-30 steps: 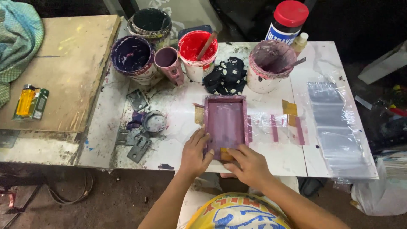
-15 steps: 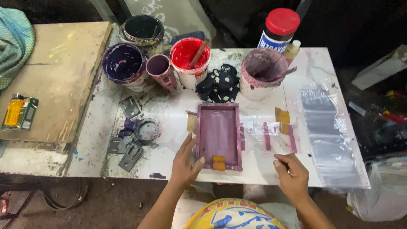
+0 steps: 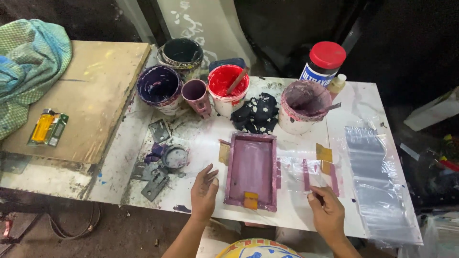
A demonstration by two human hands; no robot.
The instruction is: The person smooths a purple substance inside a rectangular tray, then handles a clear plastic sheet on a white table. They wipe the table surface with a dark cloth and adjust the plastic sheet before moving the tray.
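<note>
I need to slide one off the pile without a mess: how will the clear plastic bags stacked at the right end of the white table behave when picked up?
The clear plastic bags look thin and glossy, so probably floppy and light. Stacked flat and overlapping, they may slip or cling so several lift together. The right hand lies nearest them.

Frame [image 3: 252, 171] lies on table [image 3: 201, 143], buckets [image 3: 228, 89] behind it.

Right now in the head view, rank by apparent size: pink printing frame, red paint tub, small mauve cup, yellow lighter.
1. pink printing frame
2. red paint tub
3. small mauve cup and yellow lighter: too close to rank.
</note>
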